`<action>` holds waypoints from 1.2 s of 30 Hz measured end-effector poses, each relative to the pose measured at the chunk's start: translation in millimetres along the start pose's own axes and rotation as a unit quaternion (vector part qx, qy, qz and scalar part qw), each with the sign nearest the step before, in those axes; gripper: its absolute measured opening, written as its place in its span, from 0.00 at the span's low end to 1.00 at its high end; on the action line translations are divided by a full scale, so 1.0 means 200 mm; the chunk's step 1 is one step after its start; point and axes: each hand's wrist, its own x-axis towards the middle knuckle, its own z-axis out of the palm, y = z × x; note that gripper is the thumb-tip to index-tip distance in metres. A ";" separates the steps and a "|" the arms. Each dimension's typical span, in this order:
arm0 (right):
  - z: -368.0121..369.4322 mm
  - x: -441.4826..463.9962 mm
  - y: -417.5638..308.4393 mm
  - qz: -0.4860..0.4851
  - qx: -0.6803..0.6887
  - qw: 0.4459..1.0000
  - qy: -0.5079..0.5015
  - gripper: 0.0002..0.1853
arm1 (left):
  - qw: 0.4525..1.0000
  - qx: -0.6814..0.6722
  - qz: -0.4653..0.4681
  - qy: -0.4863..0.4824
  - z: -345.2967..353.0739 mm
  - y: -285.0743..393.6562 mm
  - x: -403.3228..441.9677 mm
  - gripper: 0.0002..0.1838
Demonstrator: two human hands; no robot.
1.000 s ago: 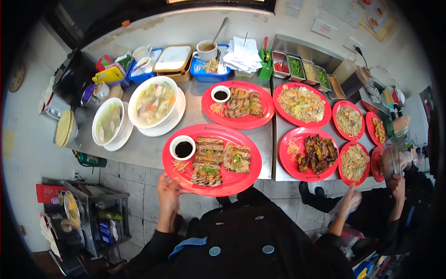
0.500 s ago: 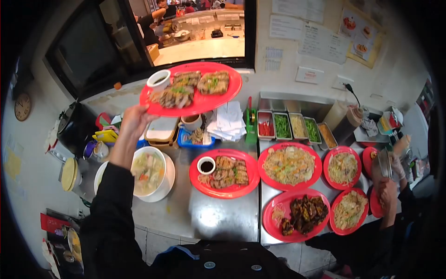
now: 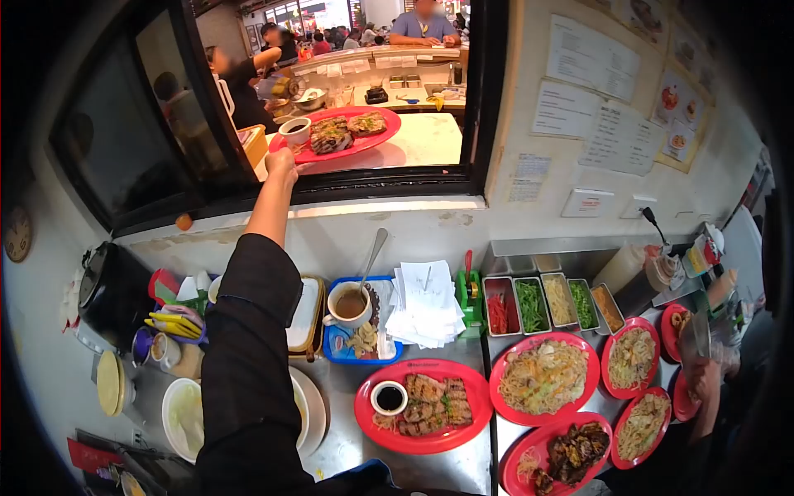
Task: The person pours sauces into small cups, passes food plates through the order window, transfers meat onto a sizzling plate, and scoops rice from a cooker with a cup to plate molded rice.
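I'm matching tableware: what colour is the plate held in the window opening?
The held plate is red, shown best in the head view.

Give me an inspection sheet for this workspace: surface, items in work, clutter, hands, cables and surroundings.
Surface: steel counter, holding a second red plate of sliced meat and a white bowl.
Items in work: red oval plate with grilled meat and sauce cup, in the window opening; whether it touches the ledge, cannot tell.
Clutter: paper slips; blue tray holding a mug with a spoon in it.
Left hand: grips the oval plate's near left edge.
Right hand: nothing seen.
Cables: black plug at the wall, its cord hanging near squeeze bottles.
Surroundings: people beyond the window; a co-worker's hand at right.
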 end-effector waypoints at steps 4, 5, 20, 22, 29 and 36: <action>0.00 -0.08 -0.07 0.028 0.008 1.000 0.000 0.06 | 0.999 -0.010 -0.013 0.045 0.02 -0.04 0.17 0.22; 0.00 -0.10 -0.07 0.036 0.009 0.999 0.000 0.06 | 0.999 -0.019 -0.016 0.048 0.02 -0.04 0.19 0.21; 0.34 -0.70 0.87 0.071 -0.108 0.974 0.186 0.11 | 0.974 0.177 0.095 -0.103 0.07 -0.01 -0.02 0.17; 0.40 -0.59 0.94 0.316 0.187 0.923 0.112 0.14 | 0.900 0.180 0.078 -0.390 0.16 -0.12 -0.75 0.23; 0.51 -0.43 1.25 -0.042 -0.068 0.991 0.103 0.17 | 0.493 0.544 0.020 -0.679 -0.02 -1.16 -2.17 0.14; -0.73 -0.63 0.27 0.165 0.196 0.774 0.579 0.13 | 0.806 0.162 -0.357 -0.443 -0.05 -1.37 -2.33 0.09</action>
